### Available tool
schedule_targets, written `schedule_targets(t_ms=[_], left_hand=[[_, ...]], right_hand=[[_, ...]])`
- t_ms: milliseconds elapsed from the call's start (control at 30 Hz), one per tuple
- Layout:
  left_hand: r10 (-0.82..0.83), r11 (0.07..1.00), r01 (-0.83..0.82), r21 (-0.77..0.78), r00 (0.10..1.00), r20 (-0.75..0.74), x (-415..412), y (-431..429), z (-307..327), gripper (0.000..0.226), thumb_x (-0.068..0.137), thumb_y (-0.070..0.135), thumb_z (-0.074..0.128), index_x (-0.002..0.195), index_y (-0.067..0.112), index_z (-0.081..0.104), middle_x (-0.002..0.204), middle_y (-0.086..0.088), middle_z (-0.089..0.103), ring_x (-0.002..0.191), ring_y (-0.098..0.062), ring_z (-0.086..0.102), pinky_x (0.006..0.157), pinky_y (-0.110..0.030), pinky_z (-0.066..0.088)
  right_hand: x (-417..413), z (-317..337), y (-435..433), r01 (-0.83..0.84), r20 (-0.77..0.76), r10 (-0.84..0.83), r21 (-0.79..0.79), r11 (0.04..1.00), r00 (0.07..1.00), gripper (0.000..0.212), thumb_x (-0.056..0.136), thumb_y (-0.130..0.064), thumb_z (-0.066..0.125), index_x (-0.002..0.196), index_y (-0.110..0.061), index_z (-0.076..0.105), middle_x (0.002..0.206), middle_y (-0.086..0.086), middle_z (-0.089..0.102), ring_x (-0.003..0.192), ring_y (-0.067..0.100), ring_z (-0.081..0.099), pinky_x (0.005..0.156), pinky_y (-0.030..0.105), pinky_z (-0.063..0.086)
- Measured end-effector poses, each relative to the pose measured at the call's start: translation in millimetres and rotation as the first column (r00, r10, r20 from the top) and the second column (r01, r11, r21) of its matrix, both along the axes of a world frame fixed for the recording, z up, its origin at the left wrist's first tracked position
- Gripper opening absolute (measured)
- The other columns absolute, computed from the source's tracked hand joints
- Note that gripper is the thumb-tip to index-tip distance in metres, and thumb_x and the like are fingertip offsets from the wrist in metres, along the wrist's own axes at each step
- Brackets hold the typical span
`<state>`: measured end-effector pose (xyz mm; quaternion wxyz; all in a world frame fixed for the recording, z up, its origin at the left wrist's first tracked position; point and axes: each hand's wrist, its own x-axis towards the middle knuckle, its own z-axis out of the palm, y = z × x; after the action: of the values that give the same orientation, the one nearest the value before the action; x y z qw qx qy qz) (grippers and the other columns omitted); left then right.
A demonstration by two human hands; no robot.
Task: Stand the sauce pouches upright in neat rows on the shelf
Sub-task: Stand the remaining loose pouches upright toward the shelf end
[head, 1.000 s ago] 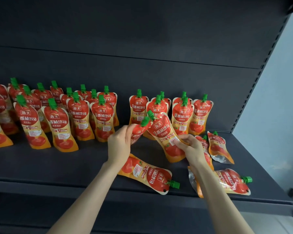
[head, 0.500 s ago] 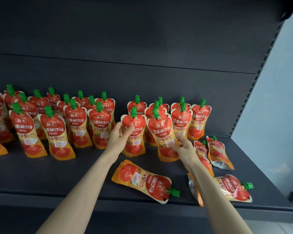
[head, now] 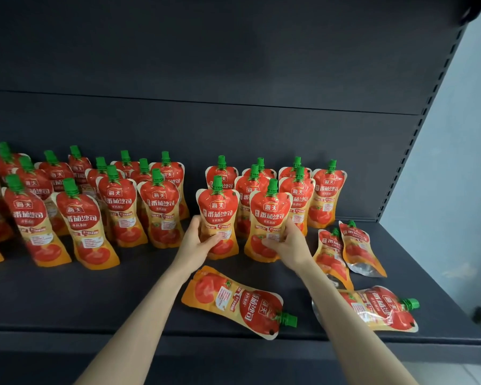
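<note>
Where the right hand (head: 289,245) grips its pouch (head: 270,211), fingertips seem hidden.

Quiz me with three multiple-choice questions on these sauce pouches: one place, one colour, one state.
1. The flat pouch between the forearms lies: A) behind the rows B) in front of the held pouches C) on the floor.
2. The caps are: A) white B) blue C) green.
3. The left hand holds its pouch: A) upright B) flat C) upside down.
Answers: B, it lies nearer the shelf edge; C, every spout is green; A, its cap points up.
</note>
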<state>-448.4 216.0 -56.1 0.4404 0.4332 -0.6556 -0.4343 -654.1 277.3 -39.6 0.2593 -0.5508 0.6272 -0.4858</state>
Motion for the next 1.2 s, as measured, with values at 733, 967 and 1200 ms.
schedule_targets(t_ms=[733,967,1200], left_hand=[[0.149,0.983,-0.125,-0.135,0.971,0.186,1.3,1.9,3.3,0.055,0.081,0.023,0.070,0.128,0.011,0.044,0.127,-0.008,0.056,0.120,-0.022,0.052,0.093,-0.030,0.046],[0.220,0.963,-0.168,-0.212,0.942,0.252,11.4,47.9,9.1,0.055,0.078,0.029,0.072,0.125,0.015,0.047,0.128,-0.003,0.049,0.118,-0.015,0.047,0.093,-0.027,0.041],[0.065,0.931,0.167,-0.325,0.800,0.597,-3.2,106.5,-0.9,0.076,0.070,0.076,0.038,0.123,0.024,0.055,0.128,0.011,0.050,0.123,-0.012,0.044,0.112,-0.043,0.023]], right_hand=[[8.3,3.7,-0.7,0.051,-0.046,-0.048,0.074,0.996,0.998,0.051,0.088,-0.014,0.062,0.133,-0.010,0.037,0.134,0.006,0.052,0.125,0.024,0.049,0.098,0.034,0.044],[-2.6,10.9,42.8,0.112,-0.081,-0.110,0.028,0.993,0.991,0.044,0.086,-0.024,0.066,0.124,-0.011,0.047,0.123,0.004,0.057,0.113,0.018,0.056,0.087,0.024,0.048],[-34.8,-5.7,109.8,0.171,-0.213,-0.175,-0.039,0.985,0.961,0.023,0.083,-0.021,0.069,0.105,-0.016,0.063,0.103,-0.002,0.064,0.099,0.018,0.059,0.083,0.030,0.049]])
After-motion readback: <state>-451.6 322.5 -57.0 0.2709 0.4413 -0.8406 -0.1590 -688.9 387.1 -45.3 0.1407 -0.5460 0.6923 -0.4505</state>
